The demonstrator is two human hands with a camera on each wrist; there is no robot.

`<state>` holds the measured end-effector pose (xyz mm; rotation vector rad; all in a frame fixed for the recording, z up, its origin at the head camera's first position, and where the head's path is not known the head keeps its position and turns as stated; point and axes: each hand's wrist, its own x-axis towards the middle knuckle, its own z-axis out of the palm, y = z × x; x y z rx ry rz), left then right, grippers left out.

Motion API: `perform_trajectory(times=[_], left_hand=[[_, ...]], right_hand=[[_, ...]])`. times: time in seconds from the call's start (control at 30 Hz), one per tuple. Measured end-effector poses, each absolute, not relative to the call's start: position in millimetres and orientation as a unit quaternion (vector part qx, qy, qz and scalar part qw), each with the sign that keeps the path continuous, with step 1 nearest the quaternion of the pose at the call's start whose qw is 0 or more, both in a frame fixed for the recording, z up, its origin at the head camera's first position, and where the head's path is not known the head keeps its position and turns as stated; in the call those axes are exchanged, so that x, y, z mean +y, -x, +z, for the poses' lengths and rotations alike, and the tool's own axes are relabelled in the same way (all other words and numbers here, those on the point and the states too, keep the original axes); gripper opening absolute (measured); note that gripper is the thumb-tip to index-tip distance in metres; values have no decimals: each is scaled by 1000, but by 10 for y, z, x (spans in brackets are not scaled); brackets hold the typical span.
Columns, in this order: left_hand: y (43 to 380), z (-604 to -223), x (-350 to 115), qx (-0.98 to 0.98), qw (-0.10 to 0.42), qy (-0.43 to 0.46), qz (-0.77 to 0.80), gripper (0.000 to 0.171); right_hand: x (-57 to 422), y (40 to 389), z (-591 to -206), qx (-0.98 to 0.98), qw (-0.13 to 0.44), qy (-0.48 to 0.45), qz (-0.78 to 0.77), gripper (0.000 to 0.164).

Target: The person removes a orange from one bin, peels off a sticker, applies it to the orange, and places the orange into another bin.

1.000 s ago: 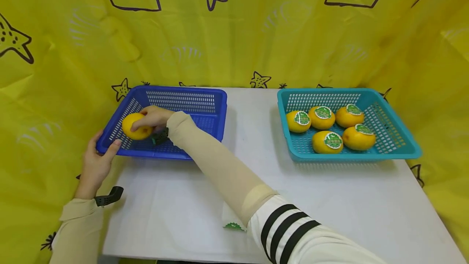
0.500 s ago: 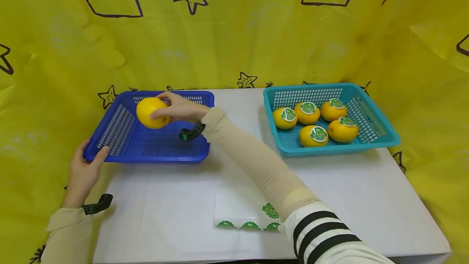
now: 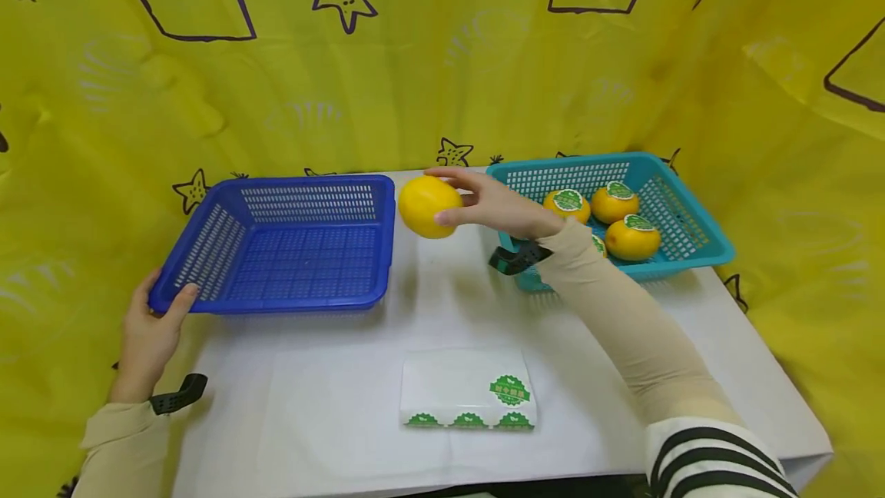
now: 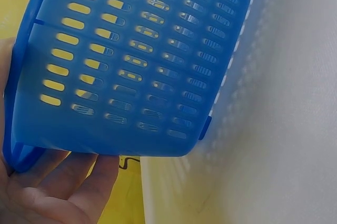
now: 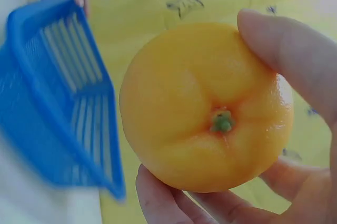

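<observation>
An orange (image 3: 422,207) with a small green stem end is held by my right hand (image 3: 498,210), thumb on one side and fingers on the other. The hand is above the gap between the two baskets. In the right wrist view the orange (image 5: 179,103) fills the middle, stem end toward the camera. My left hand (image 3: 148,340) grips the near left corner of a blue plastic basket (image 3: 276,304), thumb over the rim. In the left wrist view its fingers (image 4: 68,179) show under the rim of the blue basket (image 4: 105,134). No fruit shows inside this basket.
At right, a teal basket (image 3: 705,260) holds several yellow-orange fruits (image 3: 632,240) with green-and-white stickers; my right arm hides part of it. A flat white packet (image 3: 449,383) with green logos lies near the table's front. Behind hangs a yellow curtain (image 3: 415,83).
My right hand has lifted the orange out of the blue basket and carried it rightward past the basket's right rim. The left hand keeps its hold. The head view has shifted slightly right.
</observation>
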<state>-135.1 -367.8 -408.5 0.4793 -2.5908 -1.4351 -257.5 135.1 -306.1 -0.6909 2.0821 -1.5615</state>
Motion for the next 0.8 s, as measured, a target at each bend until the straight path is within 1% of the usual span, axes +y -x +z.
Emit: perform_trajectory(times=[0.2, 0.37, 0.57, 0.8], left_hand=[[1327, -4103, -3697, -861, 73, -168, -475, 77], [1312, -4122, -3706, -862, 69, -175, -471, 77], [1318, -4124, -3673, -861, 73, -178, -471, 77], [1350, -4086, -3600, -867, 96, -157, -462, 74]], right_hand=[[2057, 2432, -3269, 784, 201, 177, -560, 70], [2399, 2335, -3471, 794, 195, 150, -556, 70], [2569, 2154, -3537, 800, 189, 143, -552, 72], [2530, 1896, -3512, 769, 193, 178, -583, 73]])
